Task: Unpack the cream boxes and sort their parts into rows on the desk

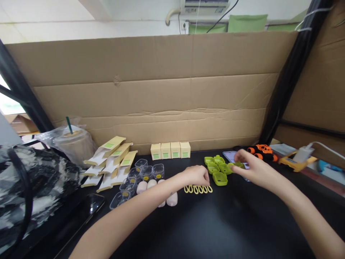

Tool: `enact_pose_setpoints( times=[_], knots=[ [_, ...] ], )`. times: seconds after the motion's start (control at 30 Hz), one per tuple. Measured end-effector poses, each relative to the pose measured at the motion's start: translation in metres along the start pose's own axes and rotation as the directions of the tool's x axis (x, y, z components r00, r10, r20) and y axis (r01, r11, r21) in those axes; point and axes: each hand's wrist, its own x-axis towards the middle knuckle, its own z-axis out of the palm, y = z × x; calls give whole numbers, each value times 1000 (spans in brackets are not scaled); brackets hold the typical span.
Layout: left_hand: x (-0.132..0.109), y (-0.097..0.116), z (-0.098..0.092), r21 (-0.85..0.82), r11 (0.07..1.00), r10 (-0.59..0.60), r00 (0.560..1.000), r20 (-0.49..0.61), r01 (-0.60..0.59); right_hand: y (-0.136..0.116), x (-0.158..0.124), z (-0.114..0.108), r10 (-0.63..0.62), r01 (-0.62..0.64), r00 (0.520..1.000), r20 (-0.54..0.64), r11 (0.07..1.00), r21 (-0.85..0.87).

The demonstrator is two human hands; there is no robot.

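Observation:
My right hand is at the right of the black table, thumb and fingers around a small green silicone case. More green cases lie open just left of it. My left hand is closed above a row of pale yellow loops; its fingertips are turned away, so what they hold, if anything, is hidden. Pale pink rounded pieces lie beyond my left forearm, which partly covers them. Beside these stand several clear plastic cups with small yellow stickers.
Small cream boxes stand in a row at the back. Flattened cartons are piled to the left, near a bagged drink cup and a dark phone. Another phone, orange-black binoculars and a yellow holder lie right. Cardboard walls the back.

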Motion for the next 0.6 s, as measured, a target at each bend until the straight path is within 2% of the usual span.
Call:
enact_pose_setpoints(
  times=[0.2,0.3,0.4,0.47,0.53,0.6],
  knots=[
    [-8,-3,-2,-109,993,22,989,-149,-39,33,-3,3,128,-85,960,248,980,-178],
    [-15,-3,1,-181,980,36,964,-263,-86,36,-5,7,176,-106,942,285,964,-246],
    [-30,6,12,-276,947,61,938,-341,-162,38,-5,11,211,-118,932,294,945,-304],
    [-47,17,25,-351,911,91,934,-346,-218,39,-4,13,234,-125,921,310,934,-335],
    [-66,28,39,-463,846,130,944,-303,-265,42,-4,16,257,-131,910,326,923,-361],
    [-83,33,53,-664,692,211,959,-190,-284,45,-3,20,269,-135,907,323,915,-380]
  ],
)
